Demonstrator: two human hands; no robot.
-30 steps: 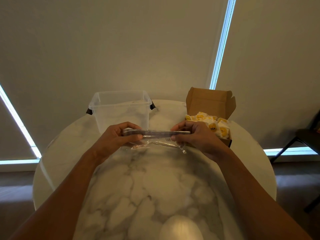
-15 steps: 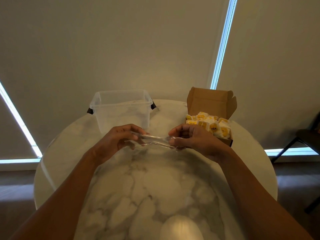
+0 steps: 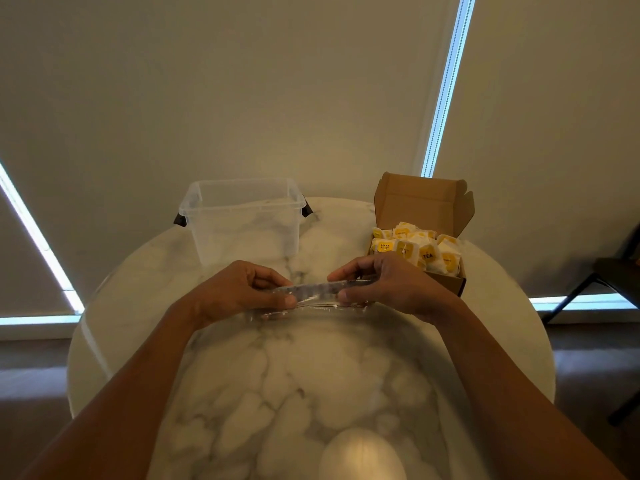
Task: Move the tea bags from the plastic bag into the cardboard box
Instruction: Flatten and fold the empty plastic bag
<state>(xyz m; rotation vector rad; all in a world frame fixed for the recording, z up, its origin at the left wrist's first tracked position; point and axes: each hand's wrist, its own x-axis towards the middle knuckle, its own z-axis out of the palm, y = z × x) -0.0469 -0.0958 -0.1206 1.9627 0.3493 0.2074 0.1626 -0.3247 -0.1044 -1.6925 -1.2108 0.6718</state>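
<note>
A clear plastic bag (image 3: 318, 292), flattened and with no tea bags visible inside, is stretched between both hands just above the marble table (image 3: 311, 375). My left hand (image 3: 239, 292) pinches its left end between thumb and fingers. My right hand (image 3: 384, 285) pinches its right end. Behind my right hand stands the open cardboard box (image 3: 426, 202), its lid flap raised. Several white and yellow tea bags (image 3: 415, 249) fill it to the rim.
An empty clear plastic bin (image 3: 244, 220) with black handles stands at the back left of the round table. A dark chair (image 3: 606, 275) is off the table's right side. Window blinds hang behind the table.
Both hands keep hold of the plastic bag. The bag, folded into a narrow strip a second ago, has been worked between the fingers and sits slightly lower and nearer the table.
</note>
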